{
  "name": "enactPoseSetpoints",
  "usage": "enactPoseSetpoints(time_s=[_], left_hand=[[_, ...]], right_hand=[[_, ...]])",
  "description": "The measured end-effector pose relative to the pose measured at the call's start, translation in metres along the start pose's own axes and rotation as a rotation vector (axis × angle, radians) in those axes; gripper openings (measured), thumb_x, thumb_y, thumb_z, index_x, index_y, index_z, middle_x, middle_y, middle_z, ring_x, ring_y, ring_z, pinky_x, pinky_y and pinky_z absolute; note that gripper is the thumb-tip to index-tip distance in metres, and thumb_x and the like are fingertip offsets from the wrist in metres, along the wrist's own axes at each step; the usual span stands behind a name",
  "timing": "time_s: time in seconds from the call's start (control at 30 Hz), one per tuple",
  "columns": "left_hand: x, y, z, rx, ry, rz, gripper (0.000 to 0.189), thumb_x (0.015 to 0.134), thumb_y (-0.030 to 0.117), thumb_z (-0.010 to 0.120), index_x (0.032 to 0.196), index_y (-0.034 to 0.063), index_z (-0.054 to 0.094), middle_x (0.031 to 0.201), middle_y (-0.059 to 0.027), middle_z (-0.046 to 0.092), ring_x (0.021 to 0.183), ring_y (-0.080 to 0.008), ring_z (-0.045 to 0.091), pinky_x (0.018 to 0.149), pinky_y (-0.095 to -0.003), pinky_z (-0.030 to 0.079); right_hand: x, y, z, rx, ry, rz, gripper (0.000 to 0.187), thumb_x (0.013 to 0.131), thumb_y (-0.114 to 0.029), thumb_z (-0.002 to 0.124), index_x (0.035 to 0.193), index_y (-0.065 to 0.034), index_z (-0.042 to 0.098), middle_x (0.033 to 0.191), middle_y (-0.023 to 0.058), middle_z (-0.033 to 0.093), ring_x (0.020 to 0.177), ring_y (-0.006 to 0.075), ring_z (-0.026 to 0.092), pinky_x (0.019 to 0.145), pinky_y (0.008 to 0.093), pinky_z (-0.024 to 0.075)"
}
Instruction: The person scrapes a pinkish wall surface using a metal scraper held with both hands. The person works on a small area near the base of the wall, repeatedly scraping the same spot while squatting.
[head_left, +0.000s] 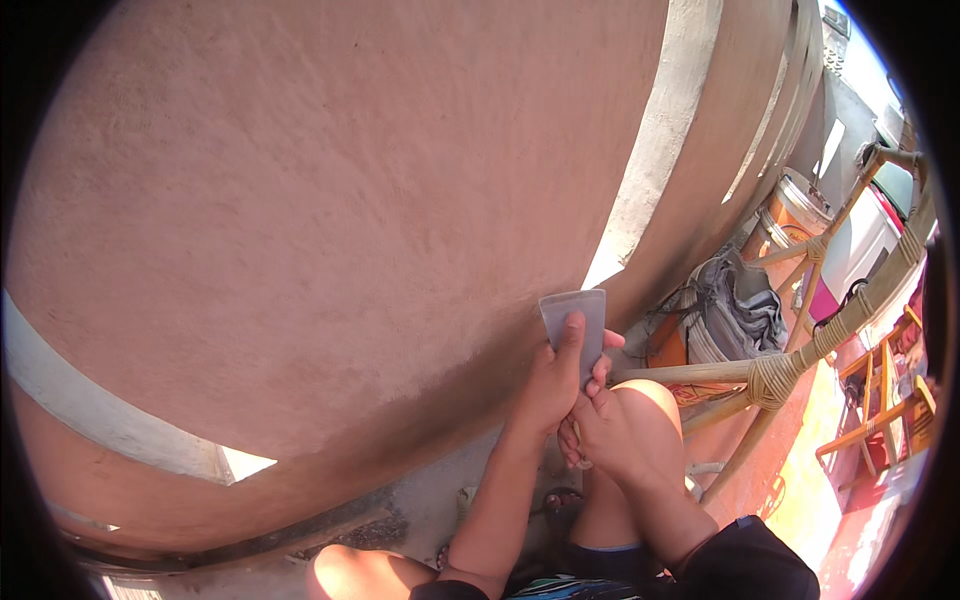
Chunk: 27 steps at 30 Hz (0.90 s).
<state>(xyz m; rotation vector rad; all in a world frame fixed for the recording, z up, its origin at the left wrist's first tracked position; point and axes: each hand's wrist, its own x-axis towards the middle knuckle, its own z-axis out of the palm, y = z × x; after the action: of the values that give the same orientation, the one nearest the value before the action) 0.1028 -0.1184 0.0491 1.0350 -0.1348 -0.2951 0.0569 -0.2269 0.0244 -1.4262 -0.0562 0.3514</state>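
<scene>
A flat grey putty knife (592, 319) stands with its wide blade edge upward, a little before a reddish-brown plastered wall (337, 225). My left hand (559, 379) grips the blade, thumb laid along its face and fingertips showing past its right side. Just below, my right hand (604, 431) is closed around what looks like the handle, mostly hidden by the fingers. Both hands touch each other above my bent right knee (649, 401).
To the right stands a cane frame (772, 379) with bound joints. Behind it are a bucket with grey cloth (739, 307) on top and stacked paint buckets (799, 206). Farther right is a wooden chair-like frame (877, 420). Pale recessed bands (667, 150) cut the wall.
</scene>
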Motion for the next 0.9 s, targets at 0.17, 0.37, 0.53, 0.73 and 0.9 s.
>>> enactPoseSetpoints(time_s=[0.17,0.37,0.53,0.73,0.9], left_hand=[[-0.004,0.002,-0.002,-0.009,0.006,-0.009,0.07,0.102,0.06,0.033,0.103,-0.0021,0.064,0.066,-0.0004,0.05,0.056,-0.0078,0.044,0.053,-0.0235,0.04],[0.0,-0.006,-0.004,-0.001,-0.01,0.0,0.07,0.102,0.059,0.033,0.104,-0.0027,0.064,0.066,-0.0007,0.051,0.056,-0.0078,0.044,0.052,-0.0242,0.04],[-0.001,-0.01,-0.004,-0.015,0.057,-0.13,0.07,0.103,0.059,0.032,0.105,-0.0025,0.064,0.066,-0.0008,0.05,0.056,-0.0079,0.044,0.052,-0.024,0.04],[0.002,-0.007,-0.004,0.004,-0.013,0.136,0.071,0.102,0.061,0.033,0.105,-0.0027,0.064,0.065,-0.0007,0.05,0.055,-0.0079,0.044,0.052,-0.024,0.041],[-0.004,-0.011,-0.01,0.011,0.022,-0.048,0.072,0.101,0.063,0.034,0.107,-0.0022,0.064,0.067,-0.0017,0.052,0.058,-0.0083,0.047,0.053,-0.0241,0.042]], right_hand=[[0.001,0.0,0.006,0.092,-0.049,0.018,0.024,0.105,-0.02,0.041,0.094,0.0009,0.047,0.052,0.004,0.047,0.037,0.0157,0.047,0.035,0.0285,0.0399],[0.002,0.006,0.002,0.07,0.012,0.023,0.025,0.105,-0.02,0.043,0.092,0.0007,0.046,0.052,0.0047,0.048,0.036,0.0161,0.047,0.034,0.0289,0.039],[0.001,0.009,-0.002,0.01,0.02,0.123,0.03,0.105,-0.023,0.044,0.086,-0.0003,0.047,0.05,0.0037,0.047,0.036,0.0154,0.046,0.035,0.0278,0.0384],[0.005,0.009,-0.004,0.096,-0.036,-0.073,0.038,0.105,-0.027,0.043,0.076,-0.0033,0.047,0.049,0.0031,0.046,0.036,0.0146,0.045,0.035,0.028,0.0375],[0.002,0.014,0.003,0.049,-0.009,0.065,0.036,0.105,-0.025,0.041,0.077,-0.0035,0.047,0.05,0.0039,0.047,0.037,0.015,0.047,0.036,0.0286,0.0386]])
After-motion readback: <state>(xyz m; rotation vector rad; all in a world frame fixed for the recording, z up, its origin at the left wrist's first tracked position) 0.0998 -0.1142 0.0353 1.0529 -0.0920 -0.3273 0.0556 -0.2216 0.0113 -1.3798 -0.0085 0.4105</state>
